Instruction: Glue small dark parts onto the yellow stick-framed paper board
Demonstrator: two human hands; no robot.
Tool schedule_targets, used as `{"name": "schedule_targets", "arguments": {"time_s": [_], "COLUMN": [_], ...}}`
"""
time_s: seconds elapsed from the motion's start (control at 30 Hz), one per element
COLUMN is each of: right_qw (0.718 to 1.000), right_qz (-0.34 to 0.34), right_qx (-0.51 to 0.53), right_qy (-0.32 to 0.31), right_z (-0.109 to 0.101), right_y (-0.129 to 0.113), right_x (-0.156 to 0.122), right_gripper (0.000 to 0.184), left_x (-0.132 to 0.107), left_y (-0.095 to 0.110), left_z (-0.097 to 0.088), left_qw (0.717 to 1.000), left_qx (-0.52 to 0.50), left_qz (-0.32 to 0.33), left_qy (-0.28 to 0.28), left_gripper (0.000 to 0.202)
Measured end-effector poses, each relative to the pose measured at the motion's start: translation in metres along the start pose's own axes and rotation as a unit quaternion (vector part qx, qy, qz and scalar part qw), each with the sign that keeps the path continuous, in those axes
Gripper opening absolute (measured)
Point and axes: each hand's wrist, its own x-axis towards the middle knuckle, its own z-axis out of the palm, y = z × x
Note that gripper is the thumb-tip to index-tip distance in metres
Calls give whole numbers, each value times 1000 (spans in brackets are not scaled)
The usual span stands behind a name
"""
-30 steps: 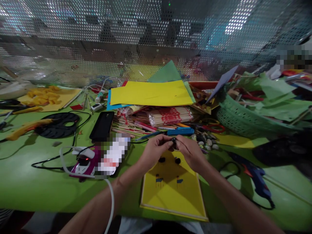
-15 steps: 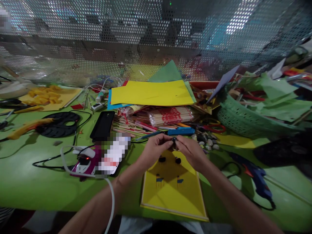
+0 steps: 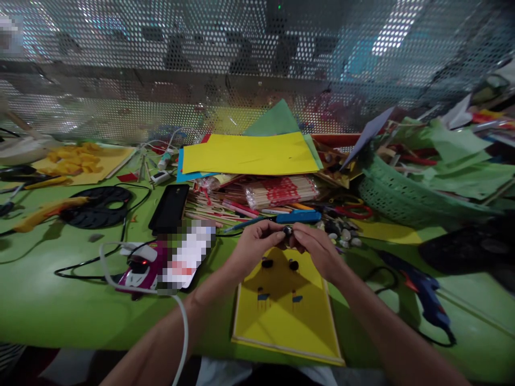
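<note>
My left hand [image 3: 259, 242] and my right hand [image 3: 316, 247] meet above the far edge of a yellow board [image 3: 281, 327] with a pale wooden border. Between their fingertips is a small, dark, shiny pebble [image 3: 287, 230], partly covered by the fingers. Two black pebbles [image 3: 294, 265] sit on the upper part of the board. Lower down are two small dark-blue figures [image 3: 263, 296] with thin legs. Just beyond my right hand lies a heap of pebbles [image 3: 345, 236], grey, white and dark.
A blue glue gun [image 3: 428, 300] lies at the right, below a green basket [image 3: 418, 198] of paper scraps. To the left are a phone [image 3: 189, 257], a purple power strip [image 3: 155, 265] and a yellow glue gun [image 3: 48, 212]. Yellow paper [image 3: 249, 153] covers bundled sticks [image 3: 281, 192] behind.
My right-hand fingers have shifted slightly around the pebble, which now shows a bright glint. Both hands stay in nearly the same place over the board.
</note>
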Motion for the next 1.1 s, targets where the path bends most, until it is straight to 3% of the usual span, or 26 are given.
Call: {"name": "schedule_targets", "arguments": {"time_s": [0.43,0.83,1.1], "right_qw": [1000,996,1000], "right_qz": [15,25,7], "right_qx": [22,91,-24], "right_qy": [9,5,0], "right_z": [4,5,6], "right_y": [10,-1,4], "right_x": [2,2,2], "right_gripper": [27,32,29], "left_x": [-2,-1,-1], "left_y": [-5,-1,-3], "left_z": [4,4,2], "left_qw": [997,999,998], "left_qx": [67,-35,50], "left_qz": [33,-12,18], "left_qy": [9,32,25], "left_gripper": [26,30,28]}}
